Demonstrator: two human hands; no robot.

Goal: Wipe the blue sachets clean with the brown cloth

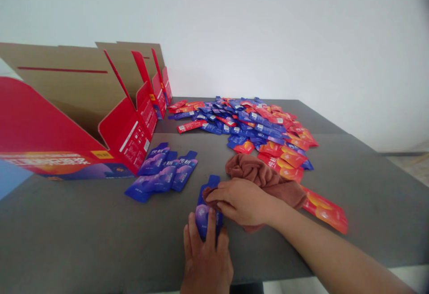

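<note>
A blue pouch (pixel 202 216) with purple fruit artwork lies flat on the grey table (pixel 100 236), its narrow neck pointing away from me. Over its near end rests my left hand (pixel 208 258), fingers spread and nothing gripped. My right hand (pixel 243 201) is closed on a brown cloth (pixel 254 169) and presses a fold of it against the upper part of the same pouch. The rest of the cloth lies bunched behind and to the right of that hand, partly over some red pouches.
Several blue pouches (pixel 161 175) lie left of my hands. Open red cartons (pixel 124 137) stand in a row at the left. A large heap of blue and red pouches (pixel 248 117) covers the table's back. One red pouch (pixel 326 211) lies beyond my right forearm.
</note>
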